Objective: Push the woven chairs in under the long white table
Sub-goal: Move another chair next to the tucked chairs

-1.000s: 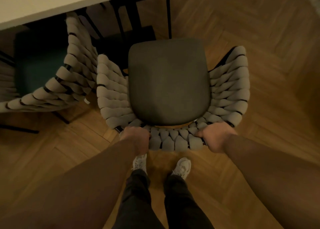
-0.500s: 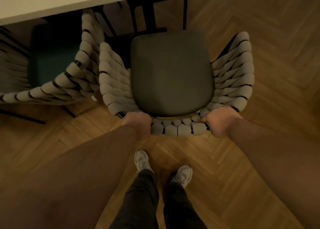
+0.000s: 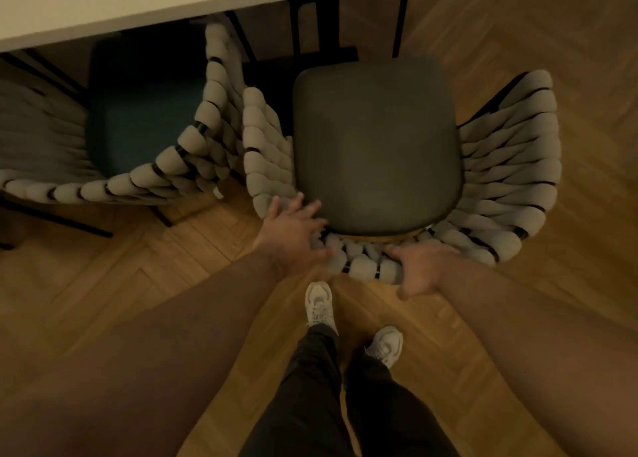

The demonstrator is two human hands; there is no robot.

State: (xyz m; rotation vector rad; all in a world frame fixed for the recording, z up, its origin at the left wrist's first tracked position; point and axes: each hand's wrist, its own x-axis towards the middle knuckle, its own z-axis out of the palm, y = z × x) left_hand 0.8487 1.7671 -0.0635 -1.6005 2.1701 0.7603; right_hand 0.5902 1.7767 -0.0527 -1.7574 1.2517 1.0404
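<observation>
A woven chair [image 3: 511, 166] with a dark grey seat stands in front of me, its seat front close to the edge of the long white table [image 3: 103, 0]. My left hand [image 3: 293, 235] lies on the left part of the chair's woven back rim, fingers straight and reaching over toward the seat. Against the rim's middle rests my right hand [image 3: 419, 270], fingers spread and relaxed, gripping nothing. A second woven chair [image 3: 193, 152] with a dark teal seat stands to the left, its seat partly beneath the tabletop and its arm close beside the first chair's arm.
Black table legs [image 3: 400, 18] and a crossbar stand just beyond the grey seat. Herringbone wood floor [image 3: 552, 42] lies open on the right. My feet in pale sneakers [image 3: 319, 304] are right behind the chair.
The grey-seated chair has slid forward toward the table. Both hands, which gripped its back rim, have loosened and now lie with straightened fingers. My left foot has stepped forward.
</observation>
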